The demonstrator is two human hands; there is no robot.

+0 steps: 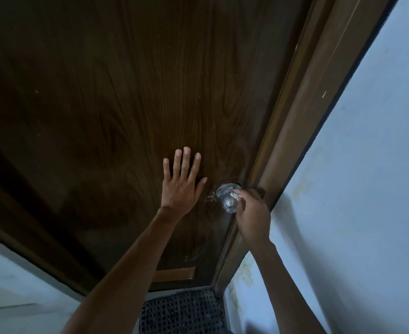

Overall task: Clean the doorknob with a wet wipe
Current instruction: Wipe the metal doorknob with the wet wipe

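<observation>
A round silver doorknob (228, 203) sticks out from the dark wooden door (126, 104) near its right edge. My right hand (254, 218) is curled at the knob's right side, fingers pinching a small white wet wipe (235, 194) against the knob's neck. Most of the wipe is hidden by my fingers. My left hand (181, 182) lies flat on the door just left of the knob, fingers spread, holding nothing.
The brown door frame (302, 131) runs along the door's right edge, with a pale blue wall (367, 189) beyond it. A dark woven mat (181, 312) lies on the floor at the door's foot. Another pale wall (17, 285) stands at the lower left.
</observation>
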